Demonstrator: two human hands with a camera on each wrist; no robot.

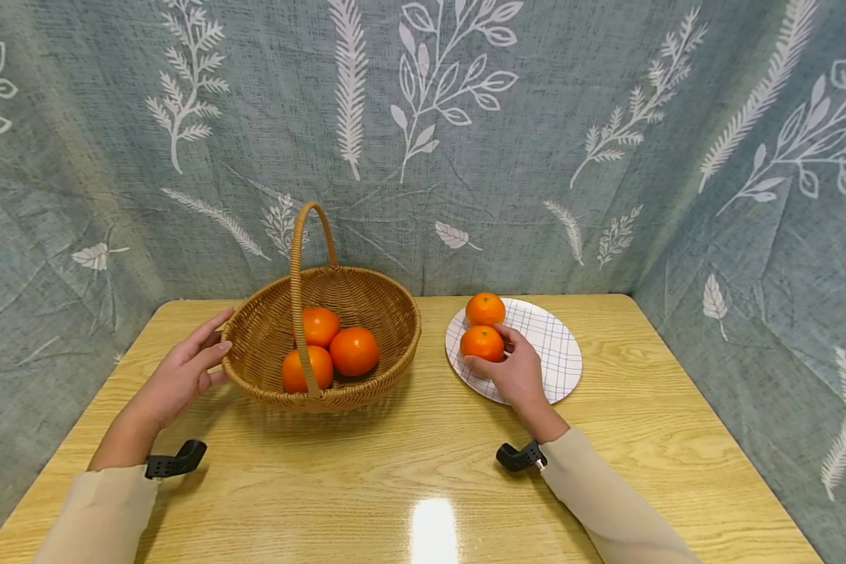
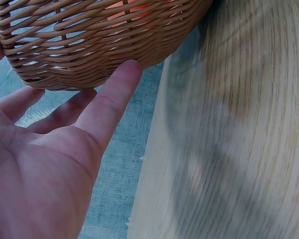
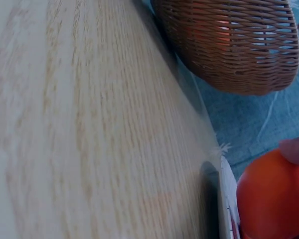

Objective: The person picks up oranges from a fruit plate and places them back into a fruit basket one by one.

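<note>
My left hand [image 1: 183,368] rests against the left end of a brown wicker basket [image 1: 388,384]. In the left wrist view its thumb [image 2: 117,89] lies along the outside of the woven wall, the other fingers extended by the basket's end. Inside the basket sit three oranges [image 1: 355,352], partly behind the arched handle [image 1: 298,274]. My right hand [image 1: 522,372] holds the nearer orange [image 1: 481,343] between thumb and fingers over a white checked plate [image 1: 557,352]. Just behind it on the plate is another orange [image 1: 485,309]. The held orange [image 3: 271,196] shows close beside the plate rim in the right wrist view.
Both things stand on a light wooden table [image 1: 352,486], basket at left and plate at right. A blue-grey cloth [image 1: 268,117] with white leaf prints hangs behind and along the sides. Black wrist mounts [image 1: 176,460] stick out from both wrists.
</note>
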